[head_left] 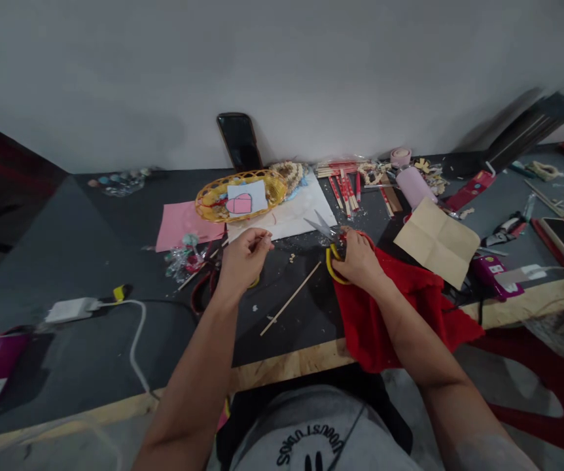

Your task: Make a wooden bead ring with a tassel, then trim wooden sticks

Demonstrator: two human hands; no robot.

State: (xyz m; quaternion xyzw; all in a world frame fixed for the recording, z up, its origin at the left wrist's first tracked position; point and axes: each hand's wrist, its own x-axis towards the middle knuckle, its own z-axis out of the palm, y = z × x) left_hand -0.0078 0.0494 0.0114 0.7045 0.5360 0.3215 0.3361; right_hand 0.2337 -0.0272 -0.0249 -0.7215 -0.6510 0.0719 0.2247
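Note:
My right hand (358, 258) is closed round the yellow handles of a pair of scissors (330, 245), whose grey blades point up and to the left, slightly apart. Under that wrist lies a red cloth (409, 311) that hangs over the table's front edge. My left hand (243, 256) hovers over the dark table with its fingers pinched together; what they hold is too small to make out. A thin wooden stick (290, 299) lies on the table between the two hands.
A yellow woven basket (213, 193) with a pink heart card sits behind, beside pink paper (178, 226) and white paper (301, 212). Folded brown paper (436, 241), red-wrapped sticks, a pink bottle, a leaning phone (239, 140), and a charger with cable (73, 309) surround the area.

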